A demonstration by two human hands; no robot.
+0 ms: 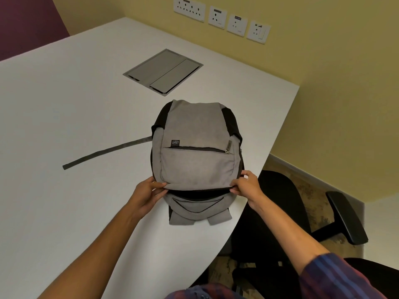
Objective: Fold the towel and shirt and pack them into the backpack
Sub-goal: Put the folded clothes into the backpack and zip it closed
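A grey backpack (195, 145) with black sides lies flat on the white table (64, 104), its top end toward me. My left hand (149, 194) pinches the left part of the front panel's edge at the main opening. My right hand (247, 186) pinches the right part of the same edge. Between them a dark gap shows at the opening; what is inside is hidden. One grey strap (108, 151) trails out to the left across the table. No towel or shirt is in view.
A grey cable hatch (163, 72) is set into the table behind the backpack. Wall sockets (222, 20) line the yellow wall. A black office chair (280, 212) with an armrest (347, 216) stands at the table's curved right edge.
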